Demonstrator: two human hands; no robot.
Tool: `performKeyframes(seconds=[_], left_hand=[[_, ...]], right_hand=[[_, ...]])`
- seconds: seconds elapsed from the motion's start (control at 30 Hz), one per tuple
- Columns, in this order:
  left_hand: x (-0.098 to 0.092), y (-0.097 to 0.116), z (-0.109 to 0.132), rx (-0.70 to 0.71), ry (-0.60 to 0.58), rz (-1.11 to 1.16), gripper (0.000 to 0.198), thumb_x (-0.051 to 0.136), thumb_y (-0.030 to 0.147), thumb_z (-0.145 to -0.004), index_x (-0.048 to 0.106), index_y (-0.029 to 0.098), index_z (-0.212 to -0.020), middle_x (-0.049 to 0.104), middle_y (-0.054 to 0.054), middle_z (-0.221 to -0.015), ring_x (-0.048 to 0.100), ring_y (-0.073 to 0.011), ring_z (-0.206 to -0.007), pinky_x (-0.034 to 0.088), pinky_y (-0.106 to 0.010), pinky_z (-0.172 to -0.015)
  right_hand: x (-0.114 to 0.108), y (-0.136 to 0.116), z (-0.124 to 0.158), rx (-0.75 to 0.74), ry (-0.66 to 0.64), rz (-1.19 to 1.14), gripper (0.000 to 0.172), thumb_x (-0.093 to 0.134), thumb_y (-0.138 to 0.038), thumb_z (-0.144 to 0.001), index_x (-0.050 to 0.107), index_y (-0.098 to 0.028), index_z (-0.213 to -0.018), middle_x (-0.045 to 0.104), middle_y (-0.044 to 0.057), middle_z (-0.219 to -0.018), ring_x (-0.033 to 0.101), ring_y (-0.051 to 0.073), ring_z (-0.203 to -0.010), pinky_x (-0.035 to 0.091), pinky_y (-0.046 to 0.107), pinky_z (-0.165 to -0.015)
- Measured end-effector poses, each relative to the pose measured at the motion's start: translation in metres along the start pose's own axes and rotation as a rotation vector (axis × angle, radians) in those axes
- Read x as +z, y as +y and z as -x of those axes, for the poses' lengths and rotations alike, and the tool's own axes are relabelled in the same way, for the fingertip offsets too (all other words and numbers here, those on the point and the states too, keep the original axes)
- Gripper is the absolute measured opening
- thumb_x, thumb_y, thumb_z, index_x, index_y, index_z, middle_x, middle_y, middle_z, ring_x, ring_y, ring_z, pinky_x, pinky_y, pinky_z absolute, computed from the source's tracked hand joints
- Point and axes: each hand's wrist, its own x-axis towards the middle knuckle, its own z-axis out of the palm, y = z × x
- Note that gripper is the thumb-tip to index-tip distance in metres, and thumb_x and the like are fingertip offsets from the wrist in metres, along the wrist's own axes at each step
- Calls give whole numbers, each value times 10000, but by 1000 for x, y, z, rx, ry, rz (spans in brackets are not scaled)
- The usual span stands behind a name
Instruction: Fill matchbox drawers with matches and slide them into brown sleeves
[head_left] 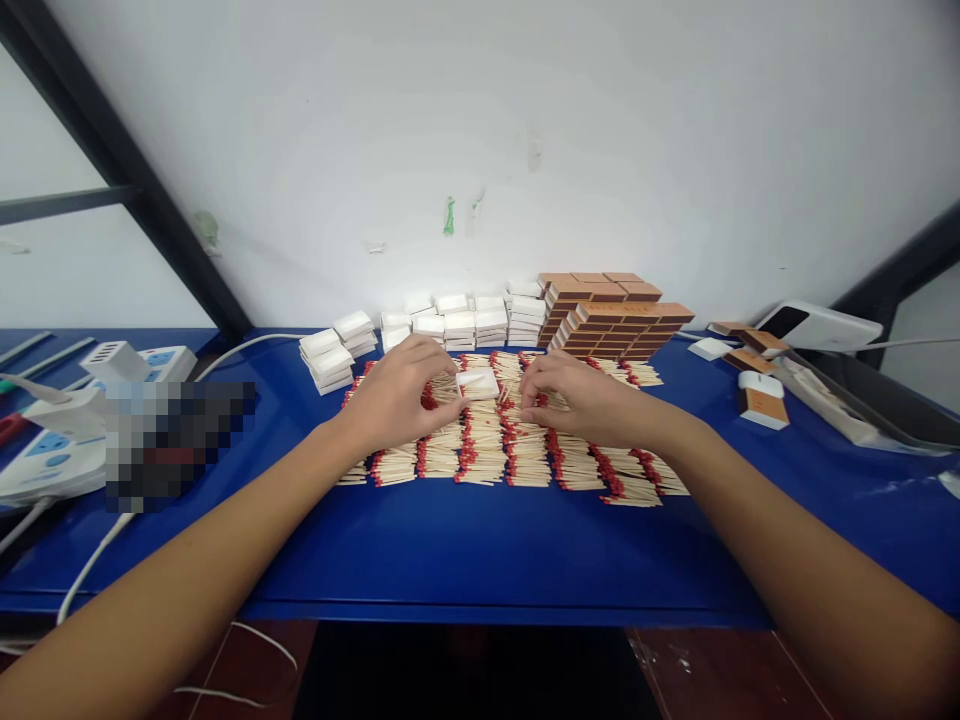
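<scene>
A small white matchbox tray (480, 385) is held at its left end between the thumb and fingers of my left hand (401, 395). It faces up above the matches, and a pale stick-like shape shows inside. Beneath both hands lie rows of loose red-tipped matches (480, 455), spread across the blue table. Just right of the tray, my right hand (566, 400) is low over the matches with its fingers curled together. Whatever is at its fingertips is too small to make out.
White matchbox trays (450, 325) are stacked along the wall, beside a pile of brown matchboxes (615, 315). Power strips (56, 455) and cables occupy the left of the blue table (450, 560). At right are loose matchboxes (763, 408) and a white device (817, 328).
</scene>
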Motion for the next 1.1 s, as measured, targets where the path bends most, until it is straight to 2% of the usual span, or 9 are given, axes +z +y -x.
performKeyframes(seconds=[0.43, 0.63, 0.83, 0.97, 1.1], left_hand=[[1, -1, 1, -1, -7, 0, 242, 728, 386, -958, 695, 204, -1112, 741, -109, -1116, 647, -297, -1133, 555, -490, -1009], [0, 0, 1, 18, -15, 29, 256, 737, 353, -954, 695, 211, -1163, 741, -102, -1138, 645, -294, -1153, 556, -495, -1016], [1, -1, 1, 30, -7, 43, 269, 738, 337, -953, 695, 205, -1183, 745, -101, -1152, 644, -288, -1162, 550, -488, -1032], [-1, 5, -1, 14, -14, 96, 214, 728, 389, -964, 725, 213, -1085, 760, -86, -1092, 659, -281, -1114, 554, -476, -1006], [-4, 12, -3, -34, -24, 193, 139, 723, 373, -958, 739, 235, -950, 777, -52, -1060, 676, -266, -1072, 543, -475, -985]], right_hand=[[0, 3, 0, -48, 46, 20, 347, 491, -525, -1050, 592, -256, -855, 662, 102, -968, 550, 308, -1020, 460, 475, -894], [-2, 4, -1, 1, 138, 32, 352, 451, -532, -1071, 573, -257, -888, 640, 119, -1017, 538, 332, -1080, 463, 499, -922], [4, 0, -3, -35, 259, 38, 225, 441, -397, -1084, 542, -257, -940, 630, 125, -1059, 543, 320, -1064, 460, 495, -934], [9, -8, -5, -91, 324, 25, 210, 446, -399, -1096, 544, -258, -975, 640, 123, -1073, 551, 316, -1062, 444, 460, -917], [13, -13, -6, -136, 326, 10, 185, 458, -376, -1100, 540, -263, -977, 649, 119, -1076, 555, 315, -1071, 439, 448, -913]])
